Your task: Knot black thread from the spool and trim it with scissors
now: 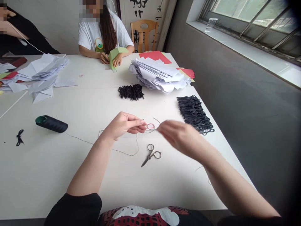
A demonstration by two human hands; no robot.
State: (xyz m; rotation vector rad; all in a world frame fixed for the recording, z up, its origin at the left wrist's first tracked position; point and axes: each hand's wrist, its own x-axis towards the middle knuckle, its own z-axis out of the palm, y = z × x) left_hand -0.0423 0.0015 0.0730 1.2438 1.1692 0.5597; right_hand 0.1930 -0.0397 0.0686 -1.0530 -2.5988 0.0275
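Note:
My left hand (pixel 128 125) is closed in a pinch on a thin black thread (pixel 137 142), which runs back across the table to a dark spool with a green inside (pixel 51 124). A small loop of the thread stands out from the fingertips. My right hand (pixel 181 136), slightly blurred, has its fingers pressed together at the other side of that loop, where the thread reaches its fingertips. Beneath the hands lies a clear ruler (pixel 122 134) with a red mark showing near the loop. Small metal scissors (pixel 150 156) rest partly spread on the table, nearer to me.
Two bundles of black cord loops, a smaller one (pixel 131 92) and a larger one (pixel 194 113), lie beyond my hands. A white paper stack (pixel 160 75) sits behind them. Across the table, a person (pixel 105 34) handles green paper (pixel 115 55). Another person sits at far left.

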